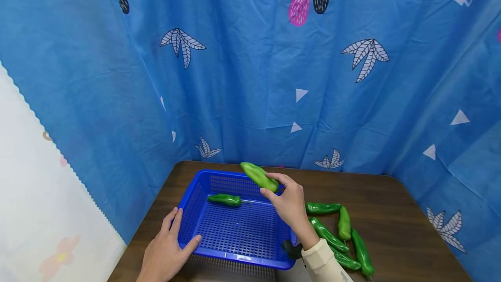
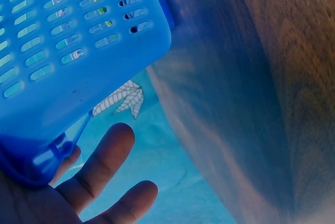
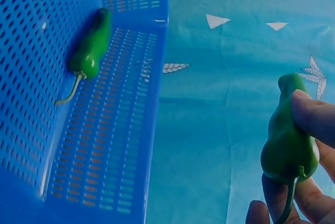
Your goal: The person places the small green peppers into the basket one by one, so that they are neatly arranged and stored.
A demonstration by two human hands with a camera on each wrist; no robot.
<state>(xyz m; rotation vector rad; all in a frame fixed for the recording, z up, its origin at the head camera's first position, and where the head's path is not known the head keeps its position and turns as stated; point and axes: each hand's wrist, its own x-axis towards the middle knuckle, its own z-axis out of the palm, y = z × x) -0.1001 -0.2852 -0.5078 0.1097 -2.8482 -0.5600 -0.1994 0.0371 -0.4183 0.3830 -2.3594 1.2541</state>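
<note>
A light green pepper [image 1: 259,176] is pinched between the thumb and fingers of my right hand [image 1: 287,199], raised over the back right of the blue plastic basket [image 1: 236,256]. Its stem [image 3: 289,203] points down toward the lower fingers in the right wrist view. Another green pepper [image 1: 224,200] lies in the basket, close to the back wall. My left hand [image 1: 166,247] rests at the basket's front left corner, its thumb by the front rim and its fingers stretched along the outside. Those fingers [image 2: 107,153] look straight and spread in the left wrist view.
Right of the basket, several green peppers [image 1: 362,251] lie in a loose group on the brown wooden table [image 1: 407,225]. A blue patterned curtain [image 1: 250,77] hangs behind the table. A white cloth [image 1: 43,177] is at the left.
</note>
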